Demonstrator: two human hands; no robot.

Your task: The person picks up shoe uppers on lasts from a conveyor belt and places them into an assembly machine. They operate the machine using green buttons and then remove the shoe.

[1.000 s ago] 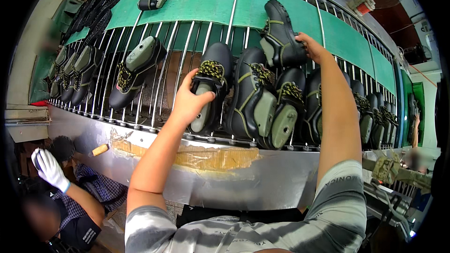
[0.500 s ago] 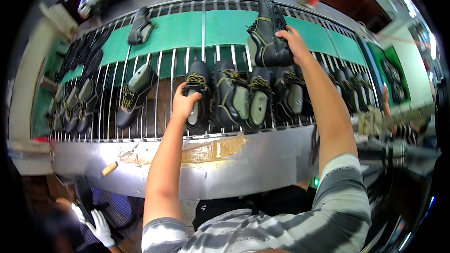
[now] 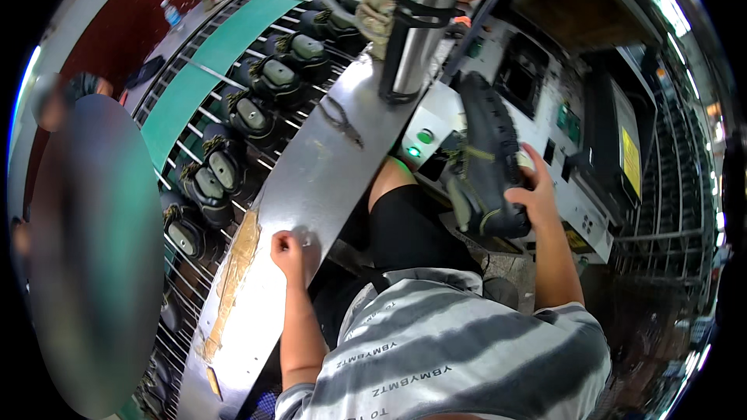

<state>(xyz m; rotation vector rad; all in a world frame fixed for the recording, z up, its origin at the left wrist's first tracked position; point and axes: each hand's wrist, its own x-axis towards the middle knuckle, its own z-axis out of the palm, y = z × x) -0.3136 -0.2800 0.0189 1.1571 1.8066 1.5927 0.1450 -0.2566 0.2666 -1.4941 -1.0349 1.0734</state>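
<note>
A wire-rack conveyor (image 3: 194, 101) carried rows of dark shoes (image 3: 233, 113) beside a steel ledge (image 3: 327, 163). The left hand (image 3: 292, 253) rested on that ledge, fingers curled together, holding nothing visible. The right hand (image 3: 533, 194) was clamped on a black shoe (image 3: 486, 159) lifted toward the machine (image 3: 560, 109); seating it there seemingly called for careful alignment.

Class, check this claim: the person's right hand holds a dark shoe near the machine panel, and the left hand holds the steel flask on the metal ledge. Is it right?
Not quite. The head view shows the left hand resting closed on the metal ledge, apart from the steel flask. The right hand does hold the dark shoe.
</note>
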